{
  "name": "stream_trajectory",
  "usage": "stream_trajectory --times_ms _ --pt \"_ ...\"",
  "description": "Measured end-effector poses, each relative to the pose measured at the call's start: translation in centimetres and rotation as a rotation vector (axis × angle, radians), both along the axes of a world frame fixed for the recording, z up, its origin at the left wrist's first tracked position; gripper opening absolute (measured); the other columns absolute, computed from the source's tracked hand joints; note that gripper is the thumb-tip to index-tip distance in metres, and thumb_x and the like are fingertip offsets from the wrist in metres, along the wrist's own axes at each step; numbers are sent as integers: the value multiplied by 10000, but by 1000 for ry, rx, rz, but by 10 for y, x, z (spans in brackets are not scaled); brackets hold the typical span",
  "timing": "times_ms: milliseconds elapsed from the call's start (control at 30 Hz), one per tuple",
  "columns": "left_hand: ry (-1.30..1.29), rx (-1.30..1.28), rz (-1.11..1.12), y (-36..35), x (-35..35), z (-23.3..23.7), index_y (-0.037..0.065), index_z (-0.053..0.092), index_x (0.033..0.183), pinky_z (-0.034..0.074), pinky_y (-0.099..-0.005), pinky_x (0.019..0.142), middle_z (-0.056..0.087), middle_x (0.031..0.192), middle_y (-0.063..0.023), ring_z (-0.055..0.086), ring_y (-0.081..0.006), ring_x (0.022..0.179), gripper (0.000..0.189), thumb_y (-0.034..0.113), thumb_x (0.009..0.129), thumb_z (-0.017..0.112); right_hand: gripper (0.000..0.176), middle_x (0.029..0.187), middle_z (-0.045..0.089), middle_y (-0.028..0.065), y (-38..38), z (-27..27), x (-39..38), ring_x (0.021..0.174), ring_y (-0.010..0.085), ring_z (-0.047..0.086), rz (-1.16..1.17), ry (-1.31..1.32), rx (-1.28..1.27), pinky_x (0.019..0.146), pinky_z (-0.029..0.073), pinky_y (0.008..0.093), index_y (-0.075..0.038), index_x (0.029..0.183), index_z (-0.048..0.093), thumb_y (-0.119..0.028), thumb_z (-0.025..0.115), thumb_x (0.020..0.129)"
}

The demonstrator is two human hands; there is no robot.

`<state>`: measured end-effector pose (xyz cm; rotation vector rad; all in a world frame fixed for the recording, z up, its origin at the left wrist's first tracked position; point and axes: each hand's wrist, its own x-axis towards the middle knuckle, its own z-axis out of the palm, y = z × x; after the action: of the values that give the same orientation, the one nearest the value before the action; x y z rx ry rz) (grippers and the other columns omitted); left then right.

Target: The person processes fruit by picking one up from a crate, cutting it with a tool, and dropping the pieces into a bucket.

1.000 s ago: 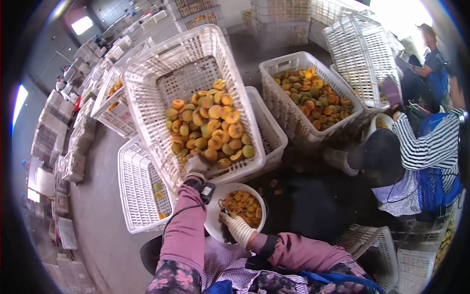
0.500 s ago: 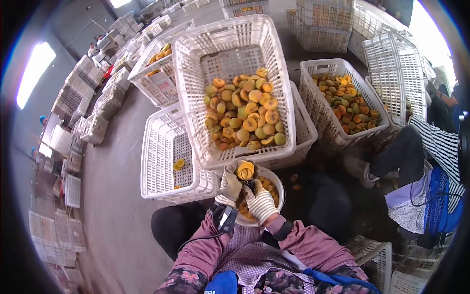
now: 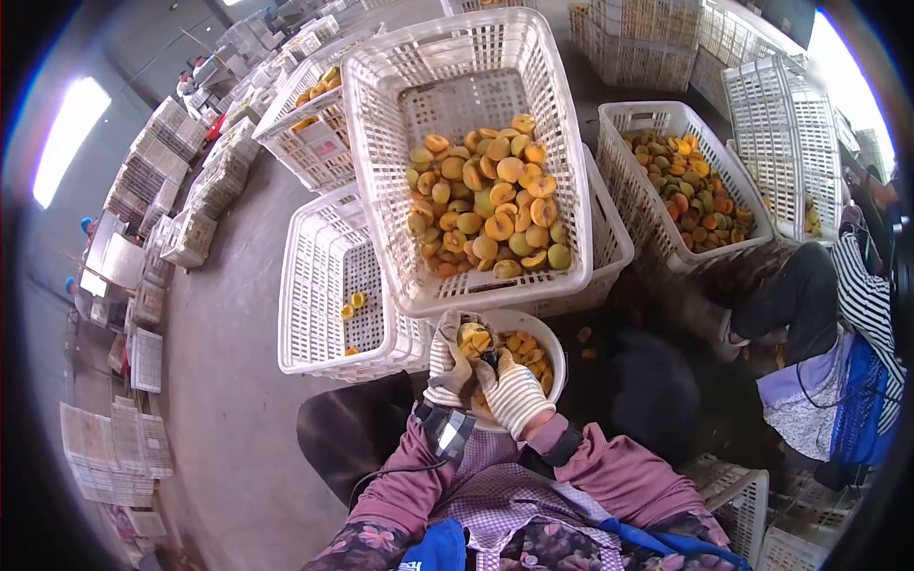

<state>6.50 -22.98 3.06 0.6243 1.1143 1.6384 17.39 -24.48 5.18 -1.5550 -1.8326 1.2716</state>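
My left hand (image 3: 447, 360), in a striped work glove, is closed around a yellow peach half (image 3: 473, 339). My right hand (image 3: 514, 392), gloved too, grips a small tool with a black handle (image 3: 490, 357) against the fruit; its working end is hard to make out. Both hands are over a white bucket (image 3: 560, 366) with orange-yellow fruit pieces (image 3: 526, 352) in it. Just beyond them, a large white crate (image 3: 381, 171) leans toward me, partly filled with halved peaches (image 3: 490, 200).
A lower white crate (image 3: 309, 285) at the left has a few yellow halves (image 3: 352, 305). On the right stands another crate of peaches (image 3: 690, 190), near a seated person's leg (image 3: 795, 295). Stacked crates (image 3: 647, 48) rise behind. Fruit scraps (image 3: 586, 335) lie on the floor.
The peach half has turned in my left hand, and the thin loop seen across its face before is no longer distinct. My view has shifted slightly; both hands stay over the bucket.
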Motion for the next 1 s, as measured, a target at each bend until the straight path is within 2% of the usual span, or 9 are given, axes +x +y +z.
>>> stream_trajectory --times_ms 133,300,367,400,433,500,533,833,1000 --pt "155 202 -137 -1 -16 -23 3 436 1153 462 -306 801 534 1013 -113 549 -189 886 326 258 962 362 457 817 587 304 -5 -17 -11 824 433 579 -61 463 -115 712 466 467 48 1070 477 -368 429 888" --pt "204 301 -222 -2 -19 -27 -1 418 1229 443 -320 854 499 1125 -118 529 -203 981 382 254 946 392 443 831 582 308 -6 -6 -6 824 443 568 -28 180 -130 704 461 464 61 1044 489 -351 415 899" --pt "298 293 -103 -5 -6 -5 72 483 1009 465 -317 693 552 924 -106 554 -219 800 309 367 931 433 390 843 607 211 -6 -8 -7 779 353 590 34 188 -125 682 461 380 20 1130 470 -291 489 894" --pt "146 270 -204 -12 -43 -64 71 290 1382 437 -343 872 472 1195 -119 512 -225 1025 509 247 930 443 390 843 607 211 -7 -7 -7 779 353 590 19 197 -128 682 461 380 20 1130 470 -291 489 894" --pt "150 267 -218 -12 -42 -62 71 290 1382 437 -343 872 472 1195 -119 512 -225 1025 509 247 930 443 392 851 603 232 -8 -6 -6 810 374 583 23 277 -161 700 460 404 20 1109 487 -310 459 898" --pt "396 247 -188 -15 -41 -56 48 340 1344 442 -346 865 492 1168 -115 511 -216 1030 453 228 938 427 419 867 596 273 -12 -3 -4 870 416 567 39 438 -226 737 457 452 20 1068 519 -347 398 906" --pt "200 86 7 -10 0 5 77 510 977 459 -275 625 572 889 -104 560 -189 767 337 392 940 397 418 870 594 275 -12 -3 -2 874 421 563 57 286 -119 735 455 458 23 1060 526 -345 406 903" --pt "100 5 -146 -11 -17 15 31 492 864 459 -295 670 531 798 -90 540 -184 747 281 299 935 446 380 795 599 263 -14 16 1 792 423 576 160 67 -170 667 464 436 40 1059 507 -291 489 873" --pt "-66 -35 -270 -15 -33 13 22 522 857 480 -298 611 548 768 -82 558 -190 678 248 269 884 532 394 741 609 229 -27 -9 -13 717 378 608 131 472 -383 609 465 415 44 959 551 -330 448 892"
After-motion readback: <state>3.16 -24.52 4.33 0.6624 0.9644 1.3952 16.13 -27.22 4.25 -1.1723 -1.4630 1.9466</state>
